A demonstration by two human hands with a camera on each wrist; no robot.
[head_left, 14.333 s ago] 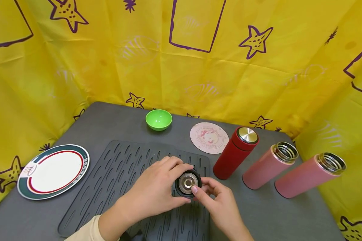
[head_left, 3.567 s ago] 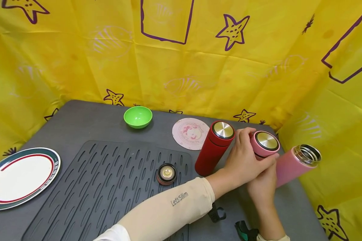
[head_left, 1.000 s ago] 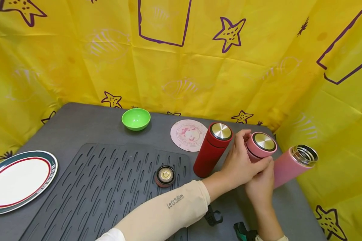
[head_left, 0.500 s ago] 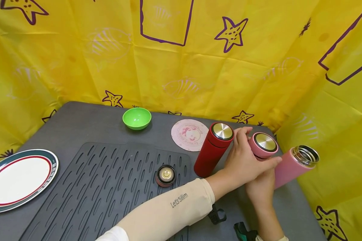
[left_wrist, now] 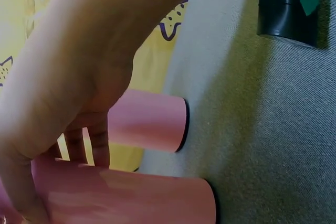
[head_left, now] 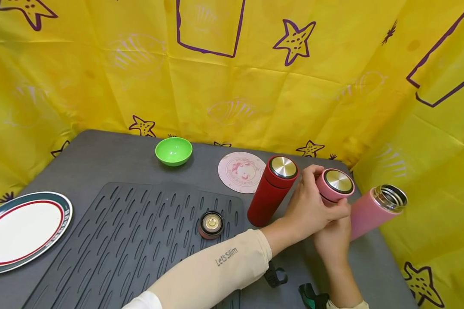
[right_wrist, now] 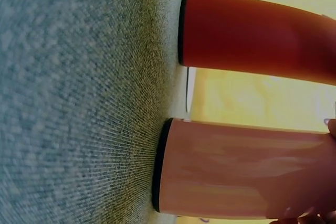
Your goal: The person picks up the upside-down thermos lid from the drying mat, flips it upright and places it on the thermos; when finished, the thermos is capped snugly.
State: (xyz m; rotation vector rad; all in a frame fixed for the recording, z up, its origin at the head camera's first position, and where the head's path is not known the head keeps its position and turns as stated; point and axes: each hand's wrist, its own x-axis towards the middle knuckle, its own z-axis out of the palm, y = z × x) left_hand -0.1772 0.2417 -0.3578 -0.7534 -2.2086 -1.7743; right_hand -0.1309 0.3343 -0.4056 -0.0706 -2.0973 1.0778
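In the head view my left hand grips the pink lid of a pink thermos; the lid has a shiny gold-toned top. My right hand holds the same thermos lower down, partly hidden behind the left. The right wrist view shows that pink thermos upright, its black base at the table. A second pink thermos stands lidless on the right, steel mouth showing. To the left is a red thermos with its lid on. Another lid lies inside-up on the dark ridged mat.
Toward the back are a green bowl and a round pink coaster. An oval plate lies at the far left. Black straps hang near my wrists. Yellow patterned cloth surrounds the grey table.
Earliest, both hands held a lid over the mat and both pink thermoses were open. Now one is lidded and a lid lies on the mat. Lately my left thumb straightened off the lid, then closed back.
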